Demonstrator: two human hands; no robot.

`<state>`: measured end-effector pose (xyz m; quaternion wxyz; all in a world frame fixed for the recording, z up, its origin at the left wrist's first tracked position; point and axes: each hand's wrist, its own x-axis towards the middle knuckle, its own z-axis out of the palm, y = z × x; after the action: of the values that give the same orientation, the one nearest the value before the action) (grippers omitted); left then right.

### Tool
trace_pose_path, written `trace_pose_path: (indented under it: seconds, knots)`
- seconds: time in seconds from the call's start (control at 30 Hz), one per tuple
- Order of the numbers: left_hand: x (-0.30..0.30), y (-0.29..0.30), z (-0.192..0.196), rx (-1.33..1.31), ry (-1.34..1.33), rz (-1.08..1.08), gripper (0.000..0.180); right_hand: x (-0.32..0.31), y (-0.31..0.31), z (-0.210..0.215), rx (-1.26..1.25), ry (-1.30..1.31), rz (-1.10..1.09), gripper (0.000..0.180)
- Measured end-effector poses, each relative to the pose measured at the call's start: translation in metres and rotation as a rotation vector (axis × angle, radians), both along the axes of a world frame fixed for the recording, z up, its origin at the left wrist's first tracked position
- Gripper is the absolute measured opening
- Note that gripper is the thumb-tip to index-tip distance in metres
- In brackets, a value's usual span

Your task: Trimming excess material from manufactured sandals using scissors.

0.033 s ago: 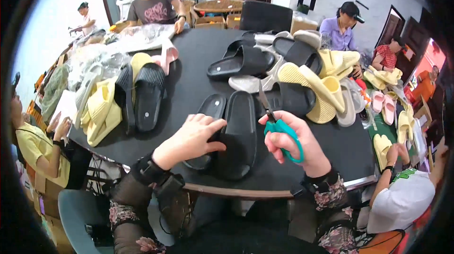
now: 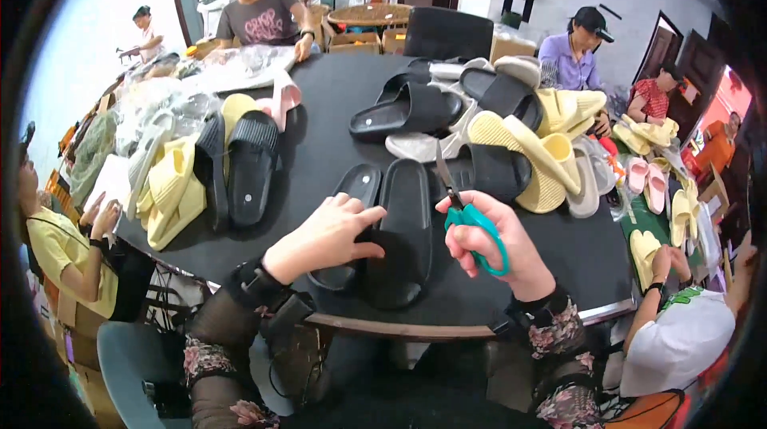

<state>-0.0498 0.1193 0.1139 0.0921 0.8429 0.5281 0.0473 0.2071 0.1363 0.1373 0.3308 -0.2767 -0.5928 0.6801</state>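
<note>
Left hand point(image 2: 331, 236) rests with fingers spread on a pair of black slippers point(image 2: 403, 229) lying soles-up at my near edge of the black table point(image 2: 327, 117), long axes running away from me, toes far. My right hand point(image 2: 495, 241) grips green-handled scissors point(image 2: 467, 213), blades closed, tips pointing away, just right of the slippers. I see no containers. Nothing differs from the earlier frame. Yellow slippers point(image 2: 172, 189) lie well left.
</note>
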Motion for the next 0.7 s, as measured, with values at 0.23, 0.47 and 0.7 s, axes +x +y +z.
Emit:
trace_pose_path:
  seconds: [0.23,0.47,0.7]
  knots:
    - [0.003,0.035,-0.013,-0.239,-0.164,-0.207,0.049,-0.006,0.031,-0.033,-0.039,0.046,-0.082,0.029]
    - [0.009,0.034,-0.015,-0.319,-0.182,-0.157,0.043,-0.010,0.044,-0.057,-0.151,0.201,-0.144,0.030]
    - [-0.012,0.000,-0.023,-0.149,-0.641,0.199,0.036,-0.001,0.041,-0.061,-0.092,0.292,-0.176,0.032]
